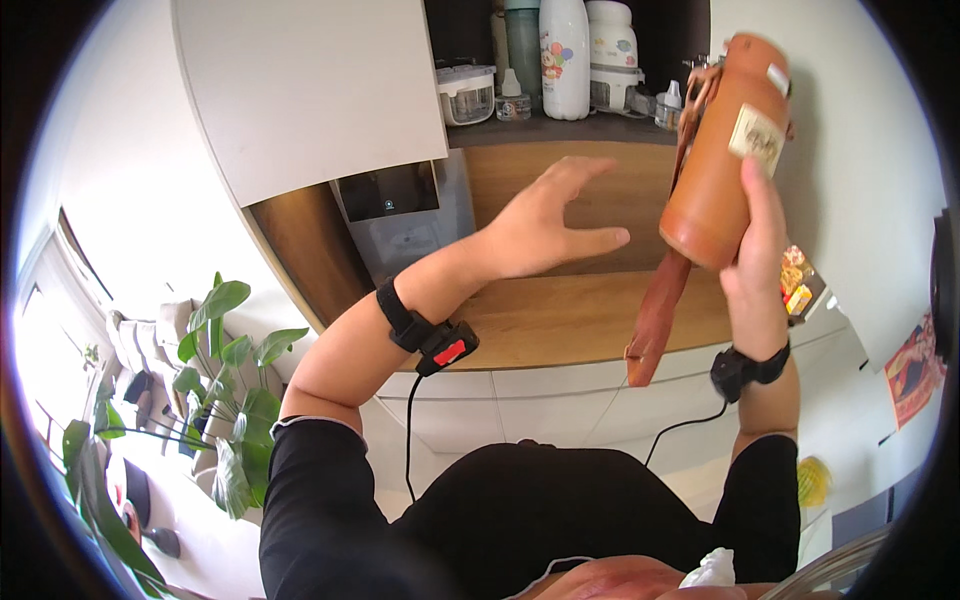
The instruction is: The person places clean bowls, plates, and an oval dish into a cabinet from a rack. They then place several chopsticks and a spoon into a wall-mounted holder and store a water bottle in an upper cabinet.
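My right hand (757, 225) grips a brown-orange bottle (724, 165) near its base, holding it up and tilted at the right of the shelf. A pale label with a picture is on the bottle's side, beside my thumb. From the bottle hangs a reddish-brown strap (660, 315). My left hand (555, 217) is in the air in front of the wooden back panel (517, 172). Its thumb and fingers are spread, with nothing between them, and it is apart from the bottle.
On the dark shelf (562, 131) stand a white printed bottle (564, 67), a grey-green bottle (523, 52), a white jar (611, 37) and clear containers (469, 97). Below is a wooden counter (555, 307). A black-topped appliance (390, 195) stands left; a leafy plant (232, 375) is further left.
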### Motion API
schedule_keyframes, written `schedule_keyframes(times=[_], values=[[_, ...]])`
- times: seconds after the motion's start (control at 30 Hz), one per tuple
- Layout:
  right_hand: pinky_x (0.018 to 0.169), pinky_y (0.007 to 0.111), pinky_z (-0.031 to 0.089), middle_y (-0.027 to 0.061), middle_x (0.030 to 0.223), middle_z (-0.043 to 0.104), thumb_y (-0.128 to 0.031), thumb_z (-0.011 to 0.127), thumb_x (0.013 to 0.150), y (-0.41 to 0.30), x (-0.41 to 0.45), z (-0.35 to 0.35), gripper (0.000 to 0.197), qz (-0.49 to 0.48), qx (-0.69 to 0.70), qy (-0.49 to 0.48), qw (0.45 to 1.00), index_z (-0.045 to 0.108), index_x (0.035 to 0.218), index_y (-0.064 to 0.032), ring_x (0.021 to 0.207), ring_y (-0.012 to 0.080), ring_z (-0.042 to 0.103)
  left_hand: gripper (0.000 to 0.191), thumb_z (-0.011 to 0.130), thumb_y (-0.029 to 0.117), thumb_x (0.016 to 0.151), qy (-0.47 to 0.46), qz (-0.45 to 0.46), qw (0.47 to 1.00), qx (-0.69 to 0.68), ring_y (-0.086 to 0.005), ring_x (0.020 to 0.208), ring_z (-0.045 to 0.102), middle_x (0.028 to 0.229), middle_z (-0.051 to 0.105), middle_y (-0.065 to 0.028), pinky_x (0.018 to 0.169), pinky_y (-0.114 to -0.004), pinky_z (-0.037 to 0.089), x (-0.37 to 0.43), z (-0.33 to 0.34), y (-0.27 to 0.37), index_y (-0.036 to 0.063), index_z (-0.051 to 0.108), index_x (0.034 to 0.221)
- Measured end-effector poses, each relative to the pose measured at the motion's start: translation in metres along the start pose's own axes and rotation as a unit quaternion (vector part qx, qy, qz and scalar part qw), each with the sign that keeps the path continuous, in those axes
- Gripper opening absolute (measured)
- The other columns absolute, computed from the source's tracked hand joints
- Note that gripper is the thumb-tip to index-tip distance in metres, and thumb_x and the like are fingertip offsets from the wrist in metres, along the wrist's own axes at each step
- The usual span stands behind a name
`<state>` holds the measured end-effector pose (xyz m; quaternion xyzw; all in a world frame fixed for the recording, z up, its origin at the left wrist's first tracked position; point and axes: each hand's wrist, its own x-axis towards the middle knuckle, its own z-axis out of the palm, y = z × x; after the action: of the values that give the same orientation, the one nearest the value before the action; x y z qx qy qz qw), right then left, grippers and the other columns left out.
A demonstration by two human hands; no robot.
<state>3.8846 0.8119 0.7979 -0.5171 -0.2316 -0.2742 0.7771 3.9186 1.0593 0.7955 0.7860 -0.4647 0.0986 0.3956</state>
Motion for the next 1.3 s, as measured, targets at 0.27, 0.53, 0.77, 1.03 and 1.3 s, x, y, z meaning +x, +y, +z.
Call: schedule_keyframes(times=[0.27,0.53,0.77,1.03,1.3], values=[[0.095,0.04,0.054,0.0219,0.125,0.063,-0.044,0.055,0.099,-0.006,0.043,0.091,0.058,0.01,0.089,-0.053,0.995,0.052,0.133,0.0025,0.109,0.0289,0.065,0.085,0.077,0.027,0.086,-0.18,0.004,0.913,-0.366,-0.0238,0.125,0.05,0.126,0.058,-0.0157,0.11,-0.037,0.035,0.002,0.043,-0.009,-0.0016,0.027,0.149],[0.094,0.037,0.054,0.0225,0.122,0.063,-0.049,0.045,0.101,-0.045,0.047,0.047,0.065,0.062,0.026,-0.184,0.981,0.047,0.136,0.0064,0.105,0.0284,0.066,0.029,0.063,0.024,0.099,-0.12,-0.205,0.936,-0.261,-0.0085,0.076,0.06,0.091,0.06,0.0001,0.071,-0.025,0.05,-0.068,-0.058,-0.084,0.0005,0.061,0.116],[0.093,0.033,0.051,0.0095,0.122,0.062,-0.045,0.076,0.079,0.0,-0.042,0.051,0.08,0.07,-0.149,-0.124,0.978,0.047,0.137,0.0008,0.108,0.017,0.062,0.022,0.057,0.021,0.099,0.04,-0.148,0.974,-0.168,-0.0121,0.074,0.057,0.081,0.06,-0.0037,0.07,-0.029,0.049,-0.049,-0.108,-0.067,0.0014,0.063,0.106],[0.096,0.037,0.051,0.0115,0.128,0.059,-0.029,0.07,0.089,0.071,-0.059,0.108,0.065,0.107,0.093,-0.163,0.976,0.041,0.14,0.0006,0.112,0.0197,0.062,0.031,0.042,0.021,0.105,0.002,0.024,0.899,-0.436,-0.0159,0.111,0.06,0.123,0.061,-0.0066,0.094,-0.03,0.05,-0.006,-0.046,-0.065,0.0051,0.05,0.13],[0.092,0.041,0.055,0.0139,0.126,0.06,-0.046,0.062,0.092,0.046,-0.064,0.091,0.071,0.167,0.102,-0.127,0.973,0.04,0.142,-0.0009,0.11,0.0249,0.064,0.057,0.065,0.039,0.083,0.221,0.295,0.873,0.318,-0.025,0.129,0.047,0.131,0.058,-0.0075,0.11,-0.042,0.037,0.03,-0.005,-0.055,0.01,0.053,0.13]])
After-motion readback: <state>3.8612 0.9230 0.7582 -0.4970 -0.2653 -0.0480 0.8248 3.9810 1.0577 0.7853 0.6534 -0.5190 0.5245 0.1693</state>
